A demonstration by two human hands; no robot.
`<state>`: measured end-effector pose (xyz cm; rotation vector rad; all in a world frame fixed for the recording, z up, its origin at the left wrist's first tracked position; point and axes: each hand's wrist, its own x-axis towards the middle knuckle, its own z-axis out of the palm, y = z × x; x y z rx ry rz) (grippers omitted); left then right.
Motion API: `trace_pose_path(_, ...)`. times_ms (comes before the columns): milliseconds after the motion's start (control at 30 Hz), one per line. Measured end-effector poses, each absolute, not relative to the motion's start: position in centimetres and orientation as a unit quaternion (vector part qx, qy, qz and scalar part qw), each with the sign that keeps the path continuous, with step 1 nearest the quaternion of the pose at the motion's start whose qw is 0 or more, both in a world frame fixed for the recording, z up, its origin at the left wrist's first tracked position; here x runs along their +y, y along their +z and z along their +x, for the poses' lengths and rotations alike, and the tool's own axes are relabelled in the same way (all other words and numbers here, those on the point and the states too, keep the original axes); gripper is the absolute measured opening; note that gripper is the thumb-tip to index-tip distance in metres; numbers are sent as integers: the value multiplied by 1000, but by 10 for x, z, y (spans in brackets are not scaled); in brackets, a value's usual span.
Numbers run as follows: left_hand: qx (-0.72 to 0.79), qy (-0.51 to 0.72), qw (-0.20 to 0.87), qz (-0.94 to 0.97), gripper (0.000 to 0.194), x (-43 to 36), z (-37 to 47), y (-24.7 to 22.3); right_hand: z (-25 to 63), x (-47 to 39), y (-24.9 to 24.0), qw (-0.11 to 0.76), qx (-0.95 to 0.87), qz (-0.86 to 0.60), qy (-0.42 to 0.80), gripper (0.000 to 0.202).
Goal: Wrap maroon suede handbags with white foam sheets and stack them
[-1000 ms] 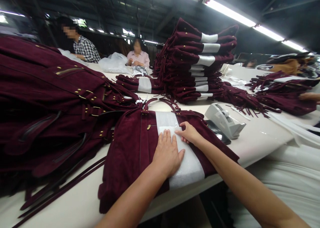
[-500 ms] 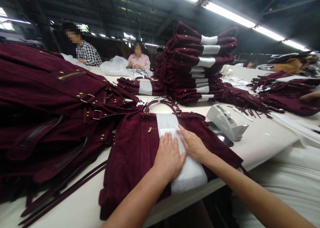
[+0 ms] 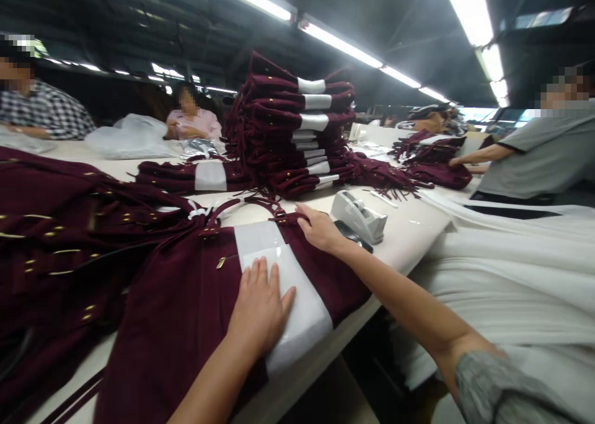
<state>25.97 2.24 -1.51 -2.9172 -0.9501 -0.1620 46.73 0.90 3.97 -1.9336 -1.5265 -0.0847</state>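
A burgundy suede-like handbag (image 3: 186, 300) lies flat on the table in front of me, its handle (image 3: 242, 206) pointing away. A white wrapping band (image 3: 297, 287) runs around its middle, with a shiny clear patch near the band's overlapping edge. My left hand (image 3: 261, 303) rests flat on this band, fingers spread. At the bag's upper right edge, beside the handle's base, is my right hand (image 3: 320, 230); its fingers are stretched out with the thumb apart, and the fingertips partly hidden. A grey tape dispenser (image 3: 359, 216) stands just right of it.
Behind the bag rises a tall stack of banded burgundy bags (image 3: 297, 139). More unbanded bags (image 3: 51, 250) crowd the left. White sheet material (image 3: 502, 287) hangs at right. A co-worker in grey (image 3: 543, 151) handles bags at far right; two people sit across the table (image 3: 409, 225).
My right hand has left the white band and moved up to the bag's top edge near the handle. My left hand stays on the band. The view has turned right.
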Motion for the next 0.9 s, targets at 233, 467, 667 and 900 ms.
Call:
trace_pose_path(233,-297,-46,64,-952,66,28,262,-20,592,-51,89,400,-294,-864,-85,18)
trace_pose_path(467,-302,-63,59,-949,64,24,261,-17,651,-103,66,439,-199,-870,105,25)
trace_pose_path(667,-303,-55,67,-949,64,24,260,-16,664,-106,50,492,-197,-824,202,17)
trace_pose_path(900,-298,-30,83,-950,65,24,258,-16,665,-106,57,531,-210,-815,97,16)
